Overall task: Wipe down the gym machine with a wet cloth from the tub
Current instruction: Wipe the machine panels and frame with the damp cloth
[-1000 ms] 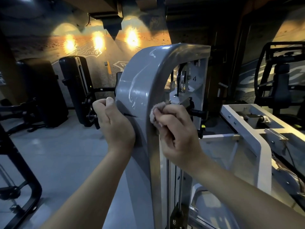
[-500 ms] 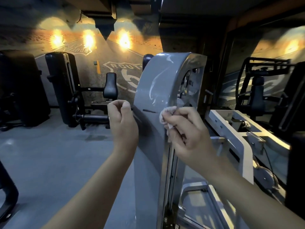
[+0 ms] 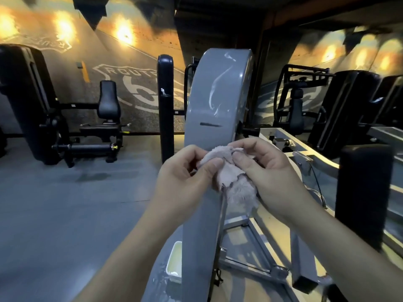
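Wiping partly done

You hold the pink cloth (image 3: 231, 177) in front of the grey gym machine (image 3: 213, 101) — your left hand (image 3: 185, 177) and right hand (image 3: 272, 175) both pinch it. Wet streaks shine up top; lower down likely needs a wipe. The tub (image 3: 174, 260) sits on the floor below

Head-worn wide-angle view — forward and downward, close to the gym machine (image 3: 218, 94)

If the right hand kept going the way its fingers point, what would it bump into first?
The right hand points left, so first the pink cloth it pinches, then the left hand just beyond. The grey machine column seems farther back, though depth is unclear.
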Demonstrator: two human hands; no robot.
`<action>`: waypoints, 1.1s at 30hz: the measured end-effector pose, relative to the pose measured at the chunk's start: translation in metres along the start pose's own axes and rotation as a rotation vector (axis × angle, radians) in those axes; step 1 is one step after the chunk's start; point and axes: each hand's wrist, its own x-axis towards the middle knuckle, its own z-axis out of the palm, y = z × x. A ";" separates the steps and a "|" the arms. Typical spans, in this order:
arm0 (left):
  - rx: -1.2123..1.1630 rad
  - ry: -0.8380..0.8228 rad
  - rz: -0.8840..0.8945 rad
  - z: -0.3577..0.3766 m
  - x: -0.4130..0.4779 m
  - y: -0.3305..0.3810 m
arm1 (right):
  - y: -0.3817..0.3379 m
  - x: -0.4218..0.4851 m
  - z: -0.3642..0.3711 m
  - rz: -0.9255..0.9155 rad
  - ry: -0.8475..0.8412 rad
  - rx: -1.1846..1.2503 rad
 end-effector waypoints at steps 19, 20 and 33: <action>0.307 0.208 0.368 -0.009 0.050 -0.003 | -0.007 0.031 0.016 -0.632 0.216 -0.978; 0.365 0.225 0.425 -0.008 0.052 -0.006 | -0.004 0.036 0.015 -0.588 0.227 -0.974; 0.558 0.300 0.682 -0.007 0.083 -0.015 | -0.014 0.066 0.012 -0.724 0.238 -1.247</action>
